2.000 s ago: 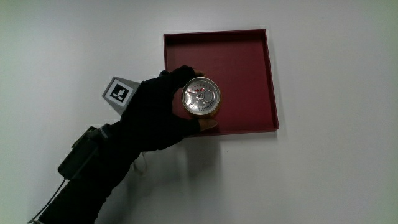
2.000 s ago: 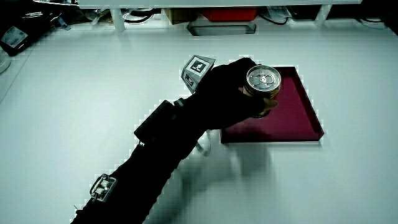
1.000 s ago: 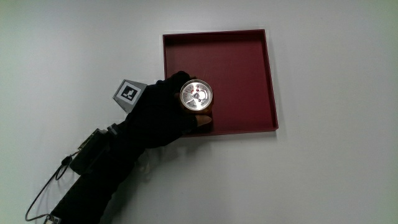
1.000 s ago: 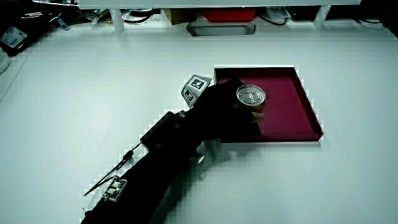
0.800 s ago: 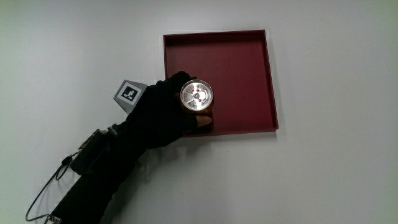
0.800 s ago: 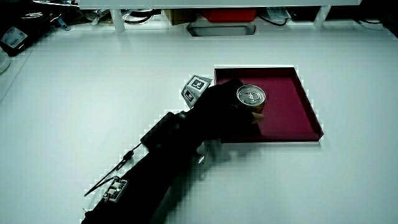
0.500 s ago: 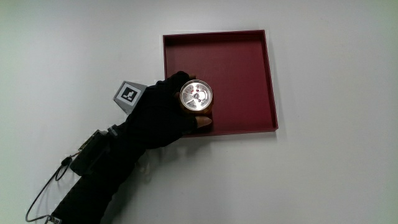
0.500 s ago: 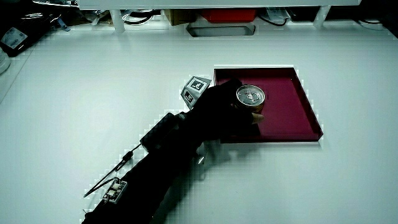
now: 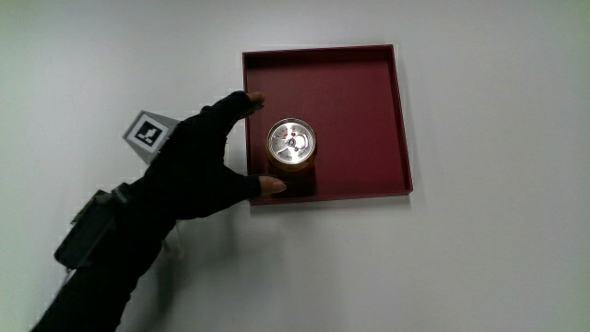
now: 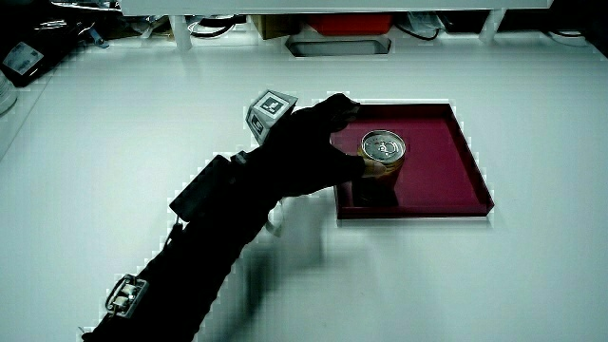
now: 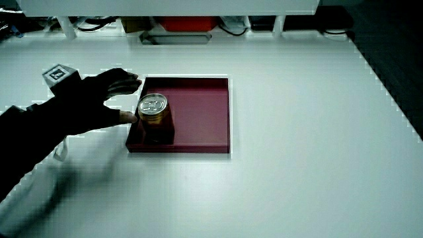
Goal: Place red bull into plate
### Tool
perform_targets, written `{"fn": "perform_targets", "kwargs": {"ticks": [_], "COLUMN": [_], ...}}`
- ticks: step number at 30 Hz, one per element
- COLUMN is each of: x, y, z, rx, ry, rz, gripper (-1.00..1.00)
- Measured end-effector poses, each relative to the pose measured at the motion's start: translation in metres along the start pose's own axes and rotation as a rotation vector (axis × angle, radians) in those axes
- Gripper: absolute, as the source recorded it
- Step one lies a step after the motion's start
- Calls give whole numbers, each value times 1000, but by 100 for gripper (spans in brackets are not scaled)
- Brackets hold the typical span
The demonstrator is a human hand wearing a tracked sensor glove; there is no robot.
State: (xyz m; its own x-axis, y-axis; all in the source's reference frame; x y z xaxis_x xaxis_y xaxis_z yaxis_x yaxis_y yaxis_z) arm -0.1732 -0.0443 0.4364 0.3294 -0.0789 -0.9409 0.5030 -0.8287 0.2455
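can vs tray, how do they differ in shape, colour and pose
The round metal can stands upright with a silver pull-tab top and golden side; the square dark red tray lies flat, shallow-walled and much wider. The can sits inside the tray, near the edge closest to the person. Both rest free of the gloved hand beside them.

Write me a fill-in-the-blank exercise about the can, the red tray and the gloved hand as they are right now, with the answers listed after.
1. The can stands ____ on its base.
2. The can is inside the red ____, near the rim closest to the person.
3. The hand is beside the can with its fingers ____, holding nothing.
4. A small patterned ____ sits on the back of the hand.

Missing words: upright; tray; open; cube
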Motion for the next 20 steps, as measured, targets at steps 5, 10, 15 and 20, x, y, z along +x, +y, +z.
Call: {"fn": "perform_targets", "kwargs": {"ticks": [5,10,15,20], "x": [17,30,43,47], "y": [-12,-25,-34,-39], "z": [15,31,42,48], "rx": [-23,-12,-5,-9], "ry": [30,51,90,105], "rz": [-20,-59,-127,-150], "gripper": [-100,-100,-100,-100]}}
